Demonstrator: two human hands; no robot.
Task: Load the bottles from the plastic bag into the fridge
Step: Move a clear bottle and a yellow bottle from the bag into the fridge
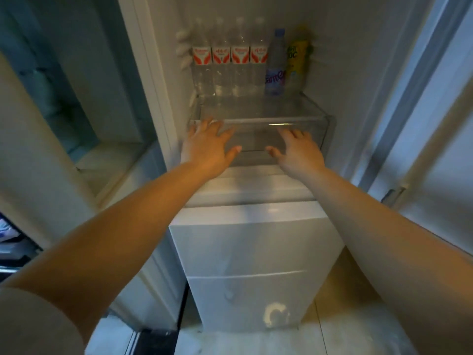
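Clear plastic meets both palms: the left hand [207,144] and the right hand [297,149] lie with fingers spread and nearly straight against the front of a transparent drawer [258,139] in the middle of the frame, grasping nothing. Each thumb points inward toward the other, with a gap of bare drawer front between them. Both bare forearms reach in from the lower corners.

Just above the drawer, a glass shelf [256,106] carries the bottles along the back wall in the upper centre. Four clear water bottles with red-and-white labels [230,56] stand upright side by side, touching. Just right of them stands a bluish bottle with a blue cap [276,65], and right of that a yellow-labelled bottle [298,58], partly blurred.

Below the hands, white freezer drawers [245,252] fill the lower centre of the fridge [345,60]. The open fridge door [38,149] stands at the left edge, its inner shelves bluish and dim. The plastic bag cannot be made out.
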